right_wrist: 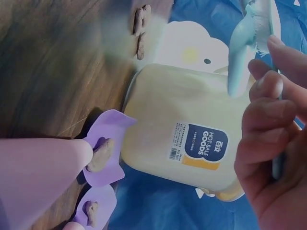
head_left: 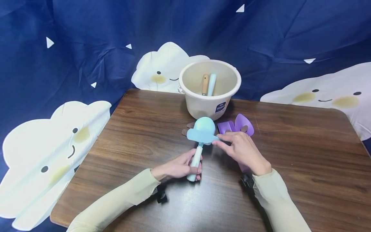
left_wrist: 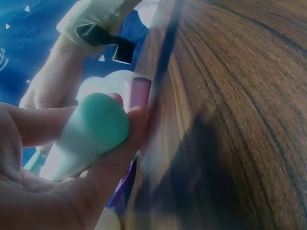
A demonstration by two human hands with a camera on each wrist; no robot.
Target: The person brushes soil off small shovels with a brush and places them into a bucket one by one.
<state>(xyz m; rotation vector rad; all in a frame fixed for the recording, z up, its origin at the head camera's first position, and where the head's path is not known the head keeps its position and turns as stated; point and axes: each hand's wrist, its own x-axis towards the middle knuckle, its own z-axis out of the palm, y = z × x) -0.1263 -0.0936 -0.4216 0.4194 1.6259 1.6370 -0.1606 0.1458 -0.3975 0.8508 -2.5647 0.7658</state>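
Note:
My left hand [head_left: 181,166] grips the pale mint handle [head_left: 195,162] of a light-blue scoop [head_left: 204,124] with a rounded head, raised above the table. In the left wrist view the handle's round teal end [left_wrist: 104,119] faces the camera. Thumb and fingertips of my right hand [head_left: 244,148] pinch one end of a light-blue flat, curved piece [head_left: 200,136]. That piece crosses the lower part of the scoop's head; its kind is unclear. Beside the right hand lie two purple shovels [head_left: 226,127] [head_left: 242,123], each bearing a brown lump [right_wrist: 100,155].
A cream bucket [head_left: 205,104] stands at the table's back edge, holding a wooden handle [head_left: 205,84] and a light-blue handle [head_left: 212,84]. Small brown lumps [head_left: 184,132] lie left of the scoop. Behind the wooden table [head_left: 139,129] hangs a blue cloth [head_left: 92,32] with clouds.

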